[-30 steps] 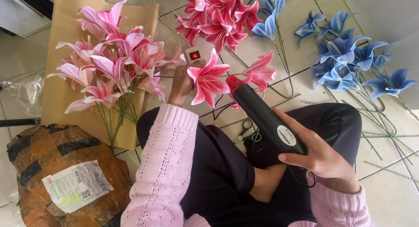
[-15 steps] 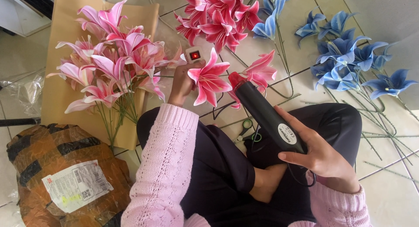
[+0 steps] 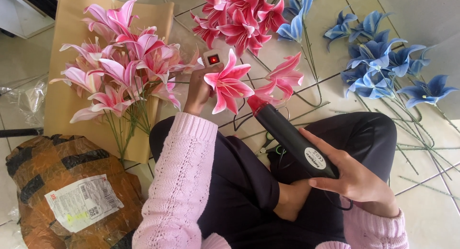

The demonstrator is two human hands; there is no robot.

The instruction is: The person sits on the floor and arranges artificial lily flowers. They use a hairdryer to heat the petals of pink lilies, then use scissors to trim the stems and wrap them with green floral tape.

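My left hand (image 3: 197, 92) grips the stem of a pink artificial lily (image 3: 227, 83), its bloom facing up at me. In my right hand (image 3: 355, 180) is a black heat gun (image 3: 290, 138), and its red nozzle points at the base of that flower. A second pink bloom (image 3: 285, 75) sits just right of the nozzle. Behind my left hand lies a small white switch box (image 3: 212, 58) with a red lit button. I sit cross-legged in dark trousers and a pink knit sweater.
A bunch of pale pink lilies (image 3: 120, 67) lies on brown paper (image 3: 67, 47) to the left. Deep pink lilies (image 3: 237, 14) lie ahead, blue ones (image 3: 383, 62) at right, with loose green stems (image 3: 421, 153). A taped parcel (image 3: 72, 191) sits lower left. Scissors (image 3: 268, 143) lie by my leg.
The heat gun's nozzle has edged slightly closer to the base of the lily. My left hand holds the flower nearly still.
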